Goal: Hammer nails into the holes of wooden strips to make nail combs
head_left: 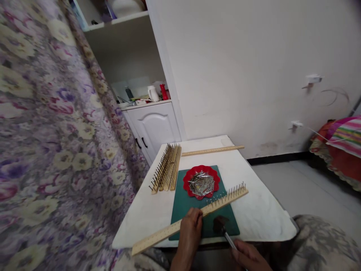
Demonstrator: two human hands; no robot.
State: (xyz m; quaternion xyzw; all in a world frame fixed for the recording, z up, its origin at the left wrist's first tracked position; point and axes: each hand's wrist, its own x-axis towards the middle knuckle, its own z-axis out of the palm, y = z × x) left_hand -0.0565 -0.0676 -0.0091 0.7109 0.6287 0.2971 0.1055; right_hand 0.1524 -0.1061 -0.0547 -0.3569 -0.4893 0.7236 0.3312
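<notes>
A pale wooden strip [158, 236] lies slantwise over a green cutting mat [180, 192], its left end reaching past the table's front edge. Upright nails [225, 197] line its right half. My left hand [190, 226] is closed on the strip's middle, just left of the last nails; whether a nail is pinched there is hidden. In my right hand [249, 256] is a hammer [229, 239], gripped by its metal handle. The dark hammer head, blurred, hovers over the mat just right of my left hand. A red scalloped bowl [186, 183] full of loose nails sits behind the strip.
Several nail-studded wooden strips [166, 165] stand side by side at the table's left. Another wooden strip [213, 151] lies along the back of the white-covered table [254, 222]. A floral curtain [70, 150] hangs at left, beside a white cabinet [158, 126].
</notes>
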